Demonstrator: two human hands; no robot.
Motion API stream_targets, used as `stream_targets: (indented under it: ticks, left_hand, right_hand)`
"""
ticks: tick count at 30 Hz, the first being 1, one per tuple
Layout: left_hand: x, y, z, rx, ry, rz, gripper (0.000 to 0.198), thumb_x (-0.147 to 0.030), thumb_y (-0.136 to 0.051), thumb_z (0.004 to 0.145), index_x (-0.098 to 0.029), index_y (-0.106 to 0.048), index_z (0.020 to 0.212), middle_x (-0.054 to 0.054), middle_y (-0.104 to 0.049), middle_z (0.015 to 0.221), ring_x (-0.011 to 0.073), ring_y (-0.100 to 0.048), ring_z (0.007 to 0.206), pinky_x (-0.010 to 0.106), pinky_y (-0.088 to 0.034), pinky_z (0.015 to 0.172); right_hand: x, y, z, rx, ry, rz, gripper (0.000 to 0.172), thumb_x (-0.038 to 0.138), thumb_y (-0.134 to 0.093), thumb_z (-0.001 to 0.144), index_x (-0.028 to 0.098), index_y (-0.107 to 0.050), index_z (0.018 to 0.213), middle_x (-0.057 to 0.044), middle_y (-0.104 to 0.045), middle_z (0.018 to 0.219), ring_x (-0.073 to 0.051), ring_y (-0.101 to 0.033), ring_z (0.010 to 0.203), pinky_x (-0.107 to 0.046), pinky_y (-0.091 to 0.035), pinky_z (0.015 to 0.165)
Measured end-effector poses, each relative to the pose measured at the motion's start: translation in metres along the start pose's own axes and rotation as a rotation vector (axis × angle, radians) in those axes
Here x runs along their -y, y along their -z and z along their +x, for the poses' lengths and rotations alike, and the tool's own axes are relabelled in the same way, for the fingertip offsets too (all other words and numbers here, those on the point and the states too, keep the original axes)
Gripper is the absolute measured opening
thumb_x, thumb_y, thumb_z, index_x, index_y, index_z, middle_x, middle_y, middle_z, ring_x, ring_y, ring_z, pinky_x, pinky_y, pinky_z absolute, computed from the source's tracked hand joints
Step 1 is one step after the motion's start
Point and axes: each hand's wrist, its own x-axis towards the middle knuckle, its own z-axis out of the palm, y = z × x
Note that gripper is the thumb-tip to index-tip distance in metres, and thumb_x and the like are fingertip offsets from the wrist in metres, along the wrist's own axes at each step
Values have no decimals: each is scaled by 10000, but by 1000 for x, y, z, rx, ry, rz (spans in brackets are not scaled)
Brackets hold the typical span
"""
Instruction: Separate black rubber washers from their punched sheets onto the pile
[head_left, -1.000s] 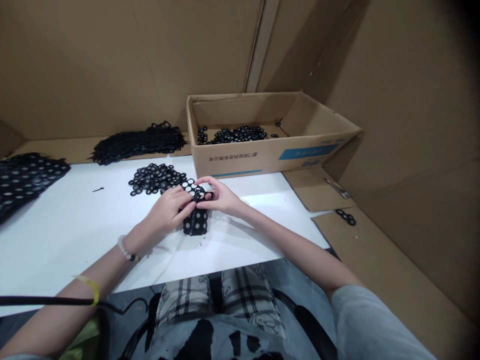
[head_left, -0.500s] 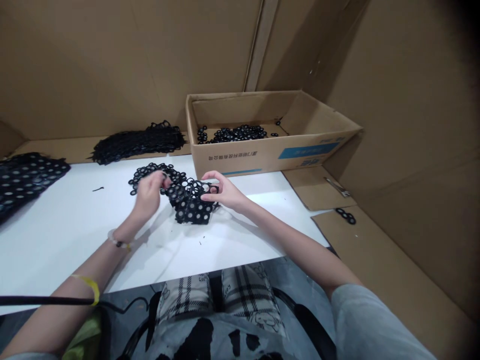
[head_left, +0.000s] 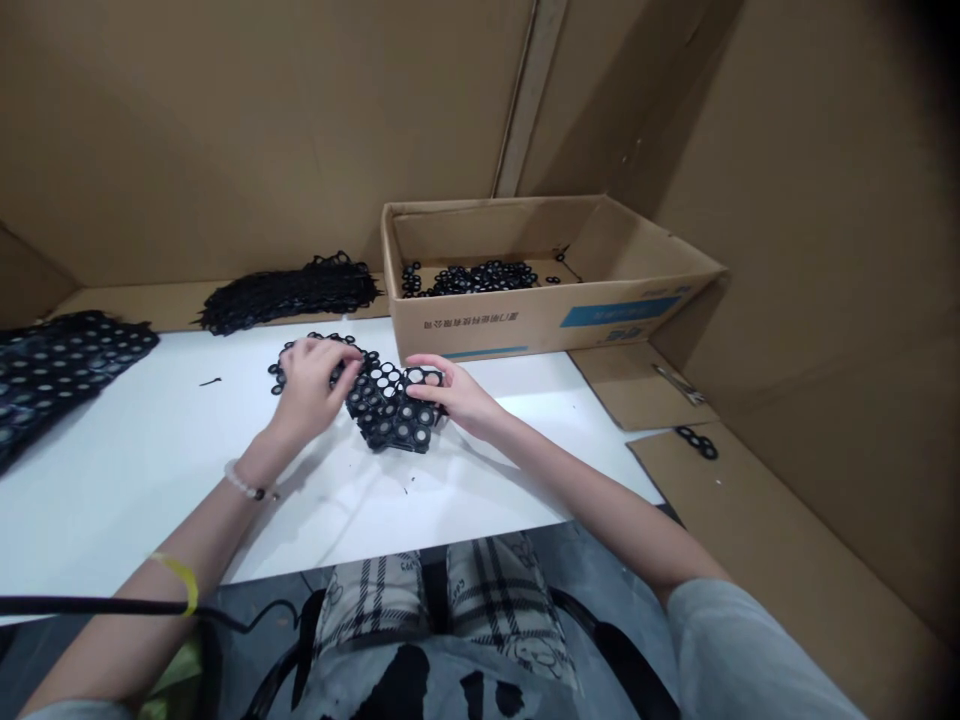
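Note:
A small black sheet of joined rings (head_left: 405,428) lies on the white tabletop, with white surface showing through open holes in its upper part. My right hand (head_left: 466,402) grips its right edge, thumb on top and index finger along the far side. My left hand (head_left: 306,392) is at the sheet's upper left edge, fingers bent toward the thumb in a pinch. What sits between those fingertips is too small to make out. Behind and partly under my left hand is a heap of loose black rings (head_left: 277,378).
A cardboard box (head_left: 480,325) with many black rings inside stands at the back. Left of it lies a stack of black strips (head_left: 292,295), and at far left larger perforated black sheets (head_left: 71,365). Tweezers (head_left: 679,385) and several joined rings (head_left: 697,443) rest on cardboard at right.
My left hand has moved right, from over the loose rings to the sheet's edge. My right hand keeps its grip. The view has shifted slightly.

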Motion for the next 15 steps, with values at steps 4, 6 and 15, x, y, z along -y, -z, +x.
stream_targets:
  ticks: [4,6,15]
  left_hand:
    - [-27,4,-8,207,-220,-253,254,-386,-478,920,-197,-523,756,16,-607,759,195,-526,793,375,-356,823]
    - [-31,0,-12,249,-216,-310,269,-394,-502,906,-198,-493,722,4,-584,724,181,-518,748,345,-373,780]
    - [-29,1,-10,212,-176,-264,370,-430,-525,888,-195,-438,616,5,-553,627,176,-500,670,335,-369,718]
  right_hand:
    - [0,-5,-2,-2,54,-18,626,255,-823,601,208,-578,1175,88,-473,620,-70,-473,550,-209,-411,571]
    - [0,-7,-4,31,73,9,638,259,-813,619,212,-566,1205,65,-560,677,-80,-539,597,-219,-455,628]
    - [3,-6,-8,221,151,-101,760,272,-768,703,208,-431,1382,37,-615,708,-100,-555,613,-224,-457,629]
